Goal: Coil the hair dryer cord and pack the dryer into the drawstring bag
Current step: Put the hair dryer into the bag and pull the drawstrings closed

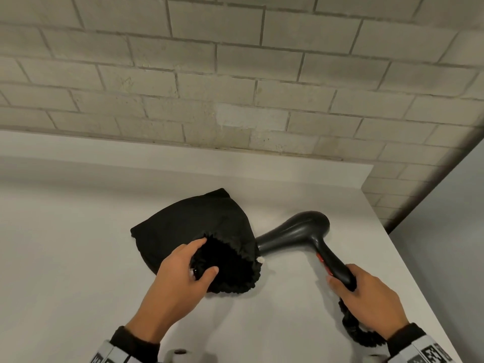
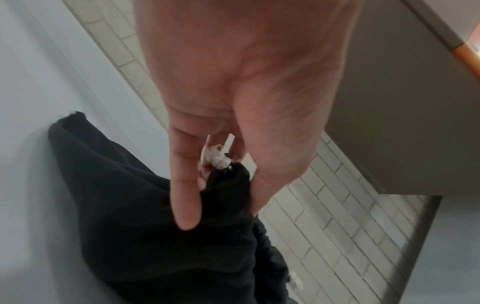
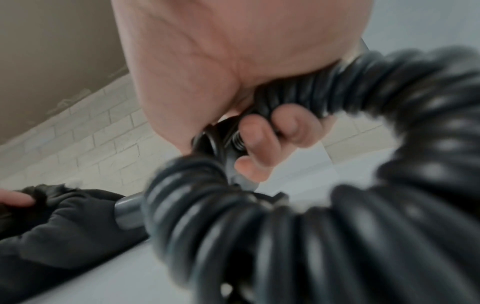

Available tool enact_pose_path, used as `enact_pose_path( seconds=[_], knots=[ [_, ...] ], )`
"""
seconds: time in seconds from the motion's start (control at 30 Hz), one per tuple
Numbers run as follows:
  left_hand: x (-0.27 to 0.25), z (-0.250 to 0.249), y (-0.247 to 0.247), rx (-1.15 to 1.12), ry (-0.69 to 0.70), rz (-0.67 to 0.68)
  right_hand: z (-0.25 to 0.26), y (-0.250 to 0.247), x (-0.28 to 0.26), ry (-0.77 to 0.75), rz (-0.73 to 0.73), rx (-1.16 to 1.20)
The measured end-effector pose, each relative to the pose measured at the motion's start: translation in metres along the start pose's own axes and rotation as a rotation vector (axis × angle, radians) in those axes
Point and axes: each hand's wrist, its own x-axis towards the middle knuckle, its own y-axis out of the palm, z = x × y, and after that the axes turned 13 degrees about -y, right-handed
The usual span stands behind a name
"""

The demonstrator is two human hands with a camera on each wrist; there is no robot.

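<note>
Fingers (image 1: 201, 244) pinching gathered black bag (image 1: 193, 226) mouth, glossy dark dryer (image 1: 301, 231)

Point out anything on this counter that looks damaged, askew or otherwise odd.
Nothing stands out. The left hand grips the gathered mouth of the black drawstring bag, which lies on the white counter. The right hand holds the hair dryer by its handle, with the coiled cord bunched beneath it.
</note>
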Motion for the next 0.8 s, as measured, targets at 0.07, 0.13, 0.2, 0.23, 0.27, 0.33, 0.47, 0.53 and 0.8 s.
enact_pose_path(
  seconds=[0.07, 0.13, 0.2, 0.23, 0.27, 0.33, 0.47, 0.53, 0.8],
  knots=[
    [0.003, -0.002, -0.001, 0.006, -0.004, 0.015, 0.000, -0.002, -0.004, 0.026, -0.041, 0.038],
    [0.006, -0.005, 0.000, 0.021, -0.009, 0.028, 0.000, -0.005, -0.010, 0.050, -0.098, 0.064],
    [0.009, -0.009, 0.002, 0.039, -0.014, 0.040, 0.002, -0.009, -0.017, 0.070, -0.161, 0.096],
    [0.011, -0.011, 0.003, 0.047, -0.018, 0.048, 0.004, -0.012, -0.020, 0.081, -0.192, 0.113],
    [0.012, -0.014, 0.004, 0.054, -0.020, 0.055, 0.007, -0.016, -0.024, 0.093, -0.218, 0.127],
    [0.015, -0.020, 0.006, 0.065, -0.016, 0.067, 0.015, -0.023, -0.031, 0.109, -0.250, 0.146],
    [0.017, -0.036, 0.012, 0.076, 0.007, 0.071, 0.041, -0.033, -0.046, 0.117, -0.250, 0.109],
    [0.017, -0.046, 0.016, 0.063, 0.022, 0.067, 0.055, -0.031, -0.052, 0.111, -0.226, 0.053],
    [0.018, -0.072, 0.031, 0.034, 0.047, 0.077, 0.090, -0.006, -0.060, 0.049, -0.245, -0.190]
  ],
)
